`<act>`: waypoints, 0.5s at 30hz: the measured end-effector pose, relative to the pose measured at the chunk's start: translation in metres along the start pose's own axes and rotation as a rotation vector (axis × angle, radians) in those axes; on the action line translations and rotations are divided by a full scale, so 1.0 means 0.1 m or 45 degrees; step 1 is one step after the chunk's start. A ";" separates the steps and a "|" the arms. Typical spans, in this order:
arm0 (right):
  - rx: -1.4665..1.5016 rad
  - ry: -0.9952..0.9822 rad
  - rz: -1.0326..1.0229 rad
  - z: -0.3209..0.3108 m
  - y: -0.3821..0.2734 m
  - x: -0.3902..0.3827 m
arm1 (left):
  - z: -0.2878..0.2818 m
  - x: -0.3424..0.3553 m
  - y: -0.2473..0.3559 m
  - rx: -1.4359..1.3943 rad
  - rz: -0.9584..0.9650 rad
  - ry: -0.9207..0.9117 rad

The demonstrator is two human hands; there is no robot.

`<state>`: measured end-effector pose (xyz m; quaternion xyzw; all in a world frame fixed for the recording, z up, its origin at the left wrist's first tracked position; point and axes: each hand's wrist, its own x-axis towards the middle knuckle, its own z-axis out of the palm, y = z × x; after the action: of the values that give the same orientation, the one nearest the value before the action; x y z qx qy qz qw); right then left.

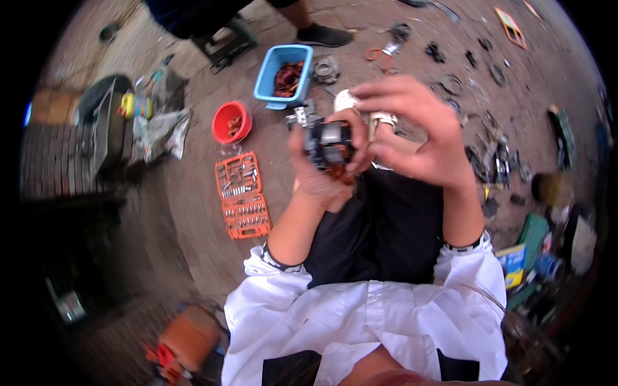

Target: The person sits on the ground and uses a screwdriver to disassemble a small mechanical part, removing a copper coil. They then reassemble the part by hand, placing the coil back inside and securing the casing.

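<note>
My left hand (312, 170) is closed round a dark motor part (333, 140) with a metal laminated core, copper windings and a black housing, held up above my lap. My right hand (425, 135) is just to its right, fingers curved and apart with no object visible in their grasp; its thumb is close beside the motor part, and I cannot tell whether it touches it. Pale footwear (346, 100) shows partly behind my hands. Motion blurs the fingers slightly.
An orange socket set (256, 215) lies open at left, below a red bowl (222, 122) and blue tub (264, 80) holding copper-coloured pieces. Scattered metal parts (499, 151) cover the right floor. Another person's leg and dark shoe (325, 35) are at top; an orange object (190, 334) lies lower left.
</note>
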<state>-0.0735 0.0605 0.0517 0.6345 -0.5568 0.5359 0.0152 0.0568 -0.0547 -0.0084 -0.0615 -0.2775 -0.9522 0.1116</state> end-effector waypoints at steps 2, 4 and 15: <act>0.166 0.346 0.113 -0.24 0.08 -0.17 | 0.08 0.07 -0.02 0.010 0.067 0.017; 0.443 0.841 0.258 -0.47 0.28 -0.56 | 0.00 0.08 -0.01 0.001 0.078 0.000; -0.187 1.264 2.013 0.62 1.34 -4.90 | 0.16 0.22 -0.09 -0.002 0.012 0.138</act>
<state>-0.0340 0.3099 -0.3931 -0.2322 -0.7888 0.5638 -0.0774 0.0344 -0.0427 0.0039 -0.0114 -0.2701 -0.9538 0.1310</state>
